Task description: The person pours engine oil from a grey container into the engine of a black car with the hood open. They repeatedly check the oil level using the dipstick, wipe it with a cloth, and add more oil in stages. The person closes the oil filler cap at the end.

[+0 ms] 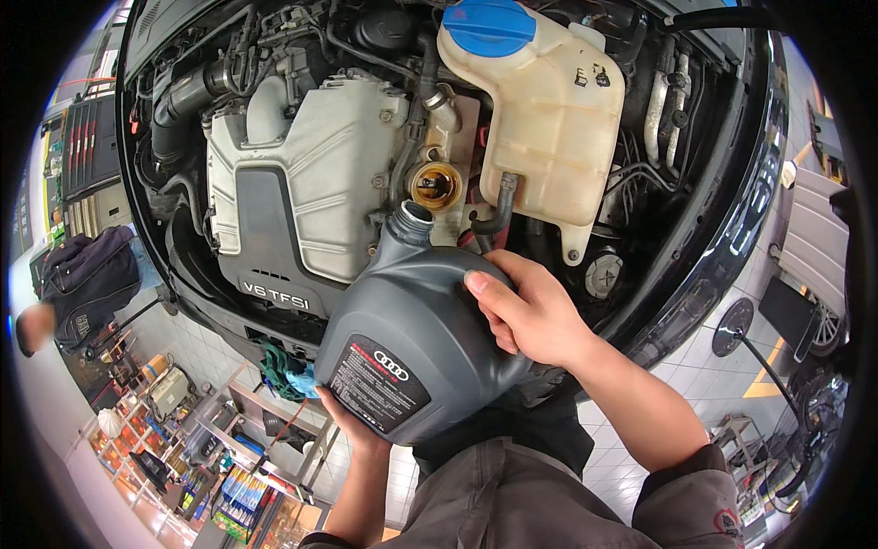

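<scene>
We find the dark grey jug (412,302) tilted, its uncapped mouth (417,214) just beside the open filler neck (436,187). Our right hand (529,308) grips its right side; our left hand (357,426) supports its lower end, partly hidden. To the left sits the silver engine cover (338,174); to the right, a whitish reservoir (553,137), blue-capped.

White square-tiled floor (677,393) spreads across the lower right of the frame, marked by a yellow line (765,380). Crowded storage shelves (139,491) fill the lower left; a dark cabinet (91,137) stands upper left.
</scene>
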Motion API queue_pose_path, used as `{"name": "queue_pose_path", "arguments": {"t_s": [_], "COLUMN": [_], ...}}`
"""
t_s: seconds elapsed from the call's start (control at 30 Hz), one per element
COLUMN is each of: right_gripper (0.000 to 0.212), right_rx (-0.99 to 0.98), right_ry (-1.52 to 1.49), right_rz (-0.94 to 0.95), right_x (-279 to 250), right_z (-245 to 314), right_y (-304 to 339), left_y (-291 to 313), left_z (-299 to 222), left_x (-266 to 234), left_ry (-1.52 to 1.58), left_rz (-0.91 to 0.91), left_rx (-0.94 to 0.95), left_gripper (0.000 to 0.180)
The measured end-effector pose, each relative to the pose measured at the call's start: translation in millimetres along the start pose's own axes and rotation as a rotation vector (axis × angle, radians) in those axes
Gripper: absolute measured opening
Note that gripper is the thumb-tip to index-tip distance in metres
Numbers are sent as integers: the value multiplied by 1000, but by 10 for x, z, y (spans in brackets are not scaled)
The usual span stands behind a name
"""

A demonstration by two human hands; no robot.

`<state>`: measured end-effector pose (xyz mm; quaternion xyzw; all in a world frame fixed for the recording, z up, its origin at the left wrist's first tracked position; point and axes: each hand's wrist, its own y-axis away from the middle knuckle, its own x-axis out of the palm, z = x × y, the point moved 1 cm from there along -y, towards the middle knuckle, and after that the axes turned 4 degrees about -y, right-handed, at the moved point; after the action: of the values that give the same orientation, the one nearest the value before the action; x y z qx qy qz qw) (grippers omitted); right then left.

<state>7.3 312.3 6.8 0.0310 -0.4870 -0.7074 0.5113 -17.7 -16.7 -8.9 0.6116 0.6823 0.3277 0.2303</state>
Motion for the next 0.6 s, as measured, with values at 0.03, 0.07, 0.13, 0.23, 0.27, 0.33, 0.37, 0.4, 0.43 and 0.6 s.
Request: {"name": "queue_pose_path", "arguments": {"t_s": [0.03,0.07,0.13,0.23,0.27,0.33,0.37,0.4,0.43,0.6], "right_gripper": [42,42,42,43,43,43,43,43,43,43], "right_rx": [-4,5,-10,-22,-16,-26,-16,-24,-24,-16], "right_ry": [3,8,8,25,36,32,33,40,46,16], "right_rz": [3,0,6,9,6,7,4,3,1,8], "right_x": [-2,-7,-12,-19,-21,-22,-24,-27,-29,-24], "right_z": [-3,-6,-10,-11,-12,-8,-8,-5,-2,1], "right_y": [-8,-12,-22,-35,-39,-44,-46,-49,-52,-73], "left_y": [0,-4,-9,-12,-12,-14,-13,-14,-16,-15], "left_z": [-3,-2,-1,1,-1,-5,-8,-11,-13,-18], "left_x": [-5,-5,-4,1,3,9,10,15,16,35], "left_ry": [-18,-18,-15,-14,-20,-28,-29,-25,-34,-37], "left_rz": [-34,-44,-54,-43,-34,-11,2,29,6,-20], "left_rx": [-13,-19,-22,-12,-7,-1,0,8,1,-10], "left_gripper": [75,75,75,75,76,76,76,76,76,76]}}
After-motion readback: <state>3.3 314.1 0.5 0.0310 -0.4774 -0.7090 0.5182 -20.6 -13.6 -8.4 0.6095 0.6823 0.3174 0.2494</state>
